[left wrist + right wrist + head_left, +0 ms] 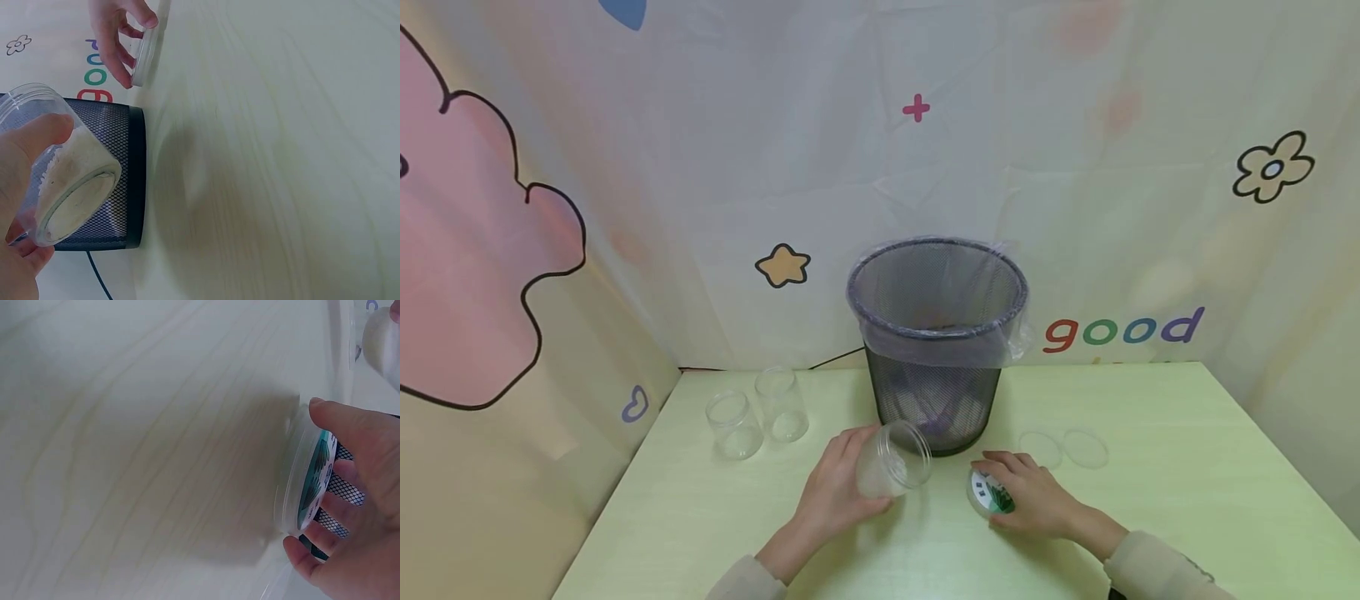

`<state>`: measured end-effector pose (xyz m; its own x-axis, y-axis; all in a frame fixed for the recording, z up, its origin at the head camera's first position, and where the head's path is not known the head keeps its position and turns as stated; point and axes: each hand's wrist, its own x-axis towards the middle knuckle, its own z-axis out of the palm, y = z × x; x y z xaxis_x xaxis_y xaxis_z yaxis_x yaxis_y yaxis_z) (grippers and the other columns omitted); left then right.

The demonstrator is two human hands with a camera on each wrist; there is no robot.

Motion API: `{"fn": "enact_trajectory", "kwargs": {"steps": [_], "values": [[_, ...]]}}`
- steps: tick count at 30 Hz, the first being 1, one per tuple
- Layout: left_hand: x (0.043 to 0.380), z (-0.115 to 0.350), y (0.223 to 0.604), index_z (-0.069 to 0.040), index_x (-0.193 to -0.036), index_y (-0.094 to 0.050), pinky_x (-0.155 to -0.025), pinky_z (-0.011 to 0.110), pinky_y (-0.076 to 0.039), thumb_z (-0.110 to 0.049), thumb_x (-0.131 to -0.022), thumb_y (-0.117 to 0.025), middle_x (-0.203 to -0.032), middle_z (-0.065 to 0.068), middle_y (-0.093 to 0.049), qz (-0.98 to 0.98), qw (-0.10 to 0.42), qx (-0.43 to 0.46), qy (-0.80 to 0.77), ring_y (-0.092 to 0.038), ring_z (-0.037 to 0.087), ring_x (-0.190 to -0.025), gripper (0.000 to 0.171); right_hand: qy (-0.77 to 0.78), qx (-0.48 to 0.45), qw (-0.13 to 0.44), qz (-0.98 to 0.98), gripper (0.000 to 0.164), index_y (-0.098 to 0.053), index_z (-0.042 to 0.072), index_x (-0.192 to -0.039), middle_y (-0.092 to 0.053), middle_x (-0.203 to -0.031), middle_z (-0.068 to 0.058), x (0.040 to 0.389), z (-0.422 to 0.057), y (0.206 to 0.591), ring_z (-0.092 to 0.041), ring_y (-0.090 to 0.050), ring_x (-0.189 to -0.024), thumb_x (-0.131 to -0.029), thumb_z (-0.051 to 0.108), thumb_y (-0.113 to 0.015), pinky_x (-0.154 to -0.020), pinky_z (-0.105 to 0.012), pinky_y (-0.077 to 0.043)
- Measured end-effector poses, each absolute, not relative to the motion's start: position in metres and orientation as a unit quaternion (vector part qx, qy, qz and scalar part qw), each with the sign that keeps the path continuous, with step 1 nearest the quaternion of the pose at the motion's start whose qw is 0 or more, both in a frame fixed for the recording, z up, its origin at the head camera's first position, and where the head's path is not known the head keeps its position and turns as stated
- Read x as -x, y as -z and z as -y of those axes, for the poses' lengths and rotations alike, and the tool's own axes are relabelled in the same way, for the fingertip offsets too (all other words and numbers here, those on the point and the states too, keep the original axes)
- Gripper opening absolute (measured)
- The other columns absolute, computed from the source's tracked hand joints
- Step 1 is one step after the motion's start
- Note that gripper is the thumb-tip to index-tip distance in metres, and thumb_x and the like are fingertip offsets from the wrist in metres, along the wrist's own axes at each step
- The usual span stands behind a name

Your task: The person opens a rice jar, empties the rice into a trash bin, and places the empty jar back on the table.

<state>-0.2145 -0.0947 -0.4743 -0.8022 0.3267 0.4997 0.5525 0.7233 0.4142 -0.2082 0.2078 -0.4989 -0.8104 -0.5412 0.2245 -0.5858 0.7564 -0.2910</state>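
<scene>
My left hand (833, 492) grips a clear plastic jar (880, 468), which tilts with its open mouth toward the right. White grains (75, 159) that look like rice lie inside, heaped along the lower side and base, as the left wrist view shows. To the right, my right hand (1037, 498) holds a round lid (988, 493) by its rim, thumb on one side and fingers on the other. The lid has a green and white label (317, 478) on top and is right at the tabletop.
Behind my hands stands a black mesh wastebasket (936, 392) lined with a clear bag. At the back left are two clear open jars, a shorter one (733, 427) and a taller one (781, 406). Two clear lids (1086, 448) lie at the right on the pale table (1150, 517).
</scene>
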Motion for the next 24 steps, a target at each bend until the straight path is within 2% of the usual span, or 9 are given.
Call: {"fn": "enact_trajectory", "kwargs": {"steps": [24], "values": [[0.2132,0.0986,0.4721,-0.016,-0.129,-0.047,-0.082,0.038,-0.05,-0.032,-0.05,-0.086,-0.121,0.002,-0.053,0.909,0.2,0.236,0.28,-0.052,0.019,-0.108,0.089,-0.173,-0.28,0.042,0.943,0.063,-0.05,0.009,-0.128,-0.045,-0.133,-0.021,0.2086,-0.2087,0.4975,-0.044,-0.043,-0.114,-0.073,0.027,-0.075,-0.074,-0.057,-0.043]]}}
